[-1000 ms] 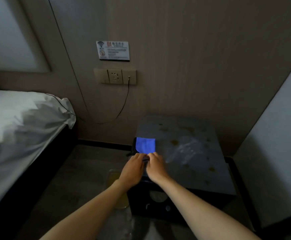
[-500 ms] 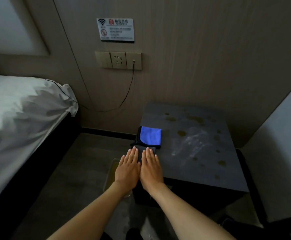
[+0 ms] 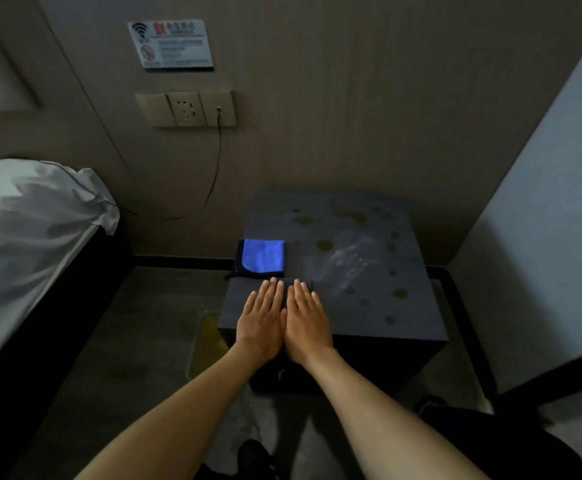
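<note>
Left hand: the left hand [image 3: 262,323] lies flat, palm down, fingers straight and together, gripping nothing; it sits at 7 o'clock on the table top, its inner edge touching the other hand.
Right hand: the right hand [image 3: 307,323] is flat and open in the same way, just beside its partner, holding nothing.
Cloth: the folded blue microfibre cloth with dark edging [image 3: 263,256] lies at 9 o'clock on the table top, at 12 o'clock from the fingertips and just clear of them.
Dark strip: a dark fabric strip [image 3: 306,284] lies under both sets of fingertips; I cannot tell whether it belongs to the cloth.
Table: the dark grey square bedside table [image 3: 369,306] carries yellowish stains [image 3: 324,244] and a whitish smear [image 3: 348,261] around its centre.
Wall: a beige socket plate [image 3: 185,109] at 11 o'clock, with a black cable [image 3: 213,181] hanging from it.
Bed: a white-sheeted bed [image 3: 23,230] at 9 o'clock.
</note>
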`<move>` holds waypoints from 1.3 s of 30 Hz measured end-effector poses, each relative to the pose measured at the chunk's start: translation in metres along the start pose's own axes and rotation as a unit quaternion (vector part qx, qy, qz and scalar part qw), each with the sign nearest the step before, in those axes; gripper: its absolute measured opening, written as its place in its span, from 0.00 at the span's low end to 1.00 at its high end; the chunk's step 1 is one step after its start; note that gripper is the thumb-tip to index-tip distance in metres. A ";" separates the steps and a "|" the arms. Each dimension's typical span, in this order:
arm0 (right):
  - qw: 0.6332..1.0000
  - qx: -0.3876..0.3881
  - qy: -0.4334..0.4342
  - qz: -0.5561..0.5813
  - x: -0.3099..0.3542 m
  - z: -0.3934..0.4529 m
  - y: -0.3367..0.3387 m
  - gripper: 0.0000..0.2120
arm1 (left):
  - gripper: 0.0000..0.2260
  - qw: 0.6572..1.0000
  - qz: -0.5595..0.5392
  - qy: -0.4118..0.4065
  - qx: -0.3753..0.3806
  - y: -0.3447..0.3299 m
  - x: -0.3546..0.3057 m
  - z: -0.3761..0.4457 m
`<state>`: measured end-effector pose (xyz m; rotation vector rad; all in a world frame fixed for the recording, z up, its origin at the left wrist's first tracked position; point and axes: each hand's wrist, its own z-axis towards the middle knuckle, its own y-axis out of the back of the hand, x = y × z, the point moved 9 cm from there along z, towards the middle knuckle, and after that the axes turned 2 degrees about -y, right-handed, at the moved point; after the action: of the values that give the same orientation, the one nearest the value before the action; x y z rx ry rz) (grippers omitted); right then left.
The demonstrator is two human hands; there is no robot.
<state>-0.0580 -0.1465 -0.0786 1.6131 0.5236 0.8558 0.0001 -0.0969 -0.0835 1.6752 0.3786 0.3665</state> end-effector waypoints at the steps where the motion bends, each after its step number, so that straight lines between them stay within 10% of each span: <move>1: 1.000 -0.006 -0.005 -0.001 -0.014 -0.003 0.003 0.27 | 0.26 1.000 -0.007 -0.008 -0.007 0.002 -0.015 0.004; 21: 0.994 -0.023 -0.096 -0.035 -0.232 -0.080 0.054 0.27 | 0.26 0.994 -0.042 -0.097 0.014 0.012 -0.246 0.035; 39: 0.991 0.021 -0.122 -0.048 -0.259 -0.024 0.065 0.26 | 0.27 0.991 -0.058 -0.117 0.002 0.016 -0.252 0.096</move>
<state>-0.2468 -0.3361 -0.0782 1.6896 0.4434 0.5685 -0.1812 -0.2965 -0.0863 1.6693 0.3008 0.0817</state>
